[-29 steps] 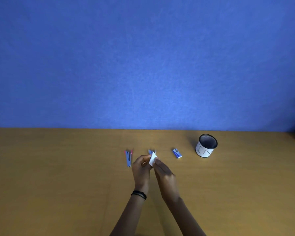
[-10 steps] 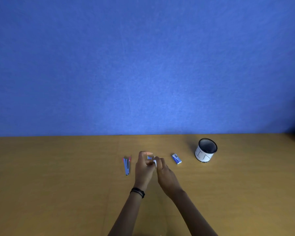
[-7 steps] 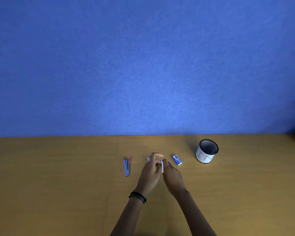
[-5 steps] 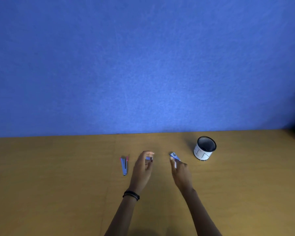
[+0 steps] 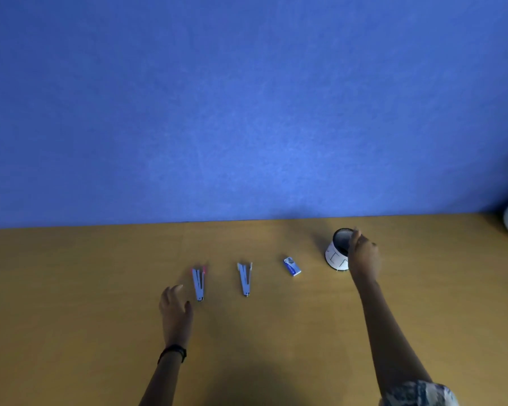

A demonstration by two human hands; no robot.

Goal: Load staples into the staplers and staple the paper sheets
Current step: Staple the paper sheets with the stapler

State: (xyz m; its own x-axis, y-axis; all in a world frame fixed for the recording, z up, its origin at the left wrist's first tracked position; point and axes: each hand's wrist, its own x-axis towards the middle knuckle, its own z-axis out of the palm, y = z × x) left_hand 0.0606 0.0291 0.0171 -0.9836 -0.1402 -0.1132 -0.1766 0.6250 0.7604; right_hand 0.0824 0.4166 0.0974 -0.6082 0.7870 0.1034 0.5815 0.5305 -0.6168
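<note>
The two hands, which were pinching a small white paper piece together at the middle of the worktop [image 5: 100,332] a moment ago, are now parting widely. The right hand [image 5: 362,253] is reaching out to the white cup [image 5: 335,256] and hovering at its dark mouth, seen from the back, so whether its fingers are still pinching the paper piece or have let it drop cannot be told; the paper itself is no longer showing anywhere. The left hand [image 5: 175,306] is drifting the other way, released and loosely curled, grasping nothing, and settling just beside the hinge end of the pink-tipped stapler [image 5: 199,284]. That stapler and the second stapler [image 5: 245,278] are both lying flat and splayed open on the worktop, with the staple box [image 5: 292,266] sitting between the second stapler and the cup. Judging by this, one stapled piece is probably being put away in the cup, and the pink-tipped stapler, open and untouched, is likely the next thing being taken up.
</note>
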